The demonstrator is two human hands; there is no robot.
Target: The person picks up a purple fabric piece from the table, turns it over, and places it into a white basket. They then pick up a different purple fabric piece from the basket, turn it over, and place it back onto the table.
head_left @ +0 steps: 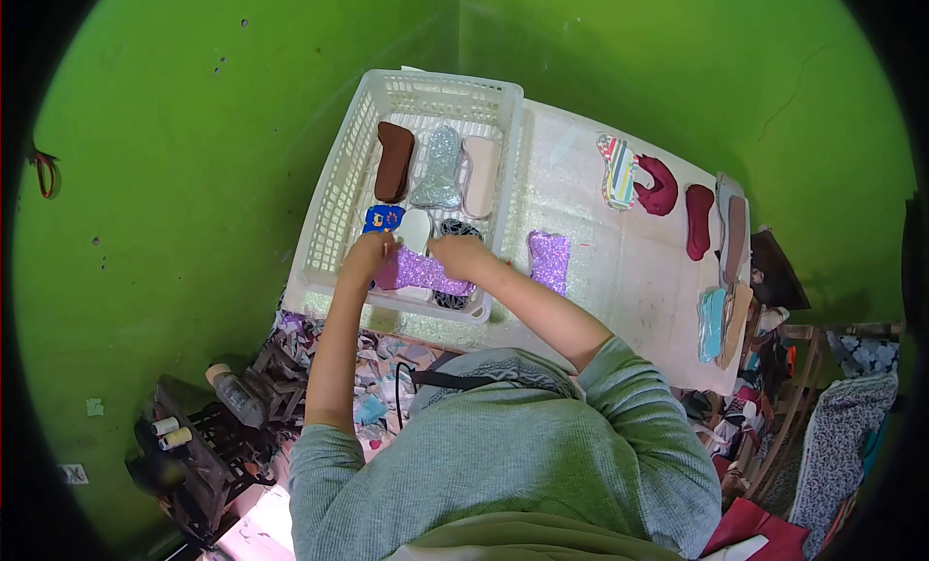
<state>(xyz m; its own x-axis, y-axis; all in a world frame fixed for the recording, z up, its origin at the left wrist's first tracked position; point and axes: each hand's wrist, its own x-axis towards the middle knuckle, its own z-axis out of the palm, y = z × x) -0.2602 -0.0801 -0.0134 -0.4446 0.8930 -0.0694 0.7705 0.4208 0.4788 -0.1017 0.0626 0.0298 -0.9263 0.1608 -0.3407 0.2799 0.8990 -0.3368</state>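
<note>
My left hand (369, 257) and my right hand (460, 257) are over the near end of a white plastic basket (334, 184). A purple glitter cut-out piece (423, 271) stretches between them, with the fingers of each hand closed on one end. Under and around it lie a white piece (415, 228), a blue patterned piece (384, 218) and a black-and-white patterned piece (459, 229). Farther back in the basket sit stacks of brown pieces (394, 162), silver glitter pieces (439, 169) and beige pieces (481, 177). My fingertips are partly hidden.
On the white table (619, 280), right of the basket, are more purple glitter pieces (550, 261), striped pieces (617, 171), curved maroon pieces (658, 186) and teal pieces (711, 324). Fabric scraps (373, 377) cover the floor below. Green walls stand behind the table.
</note>
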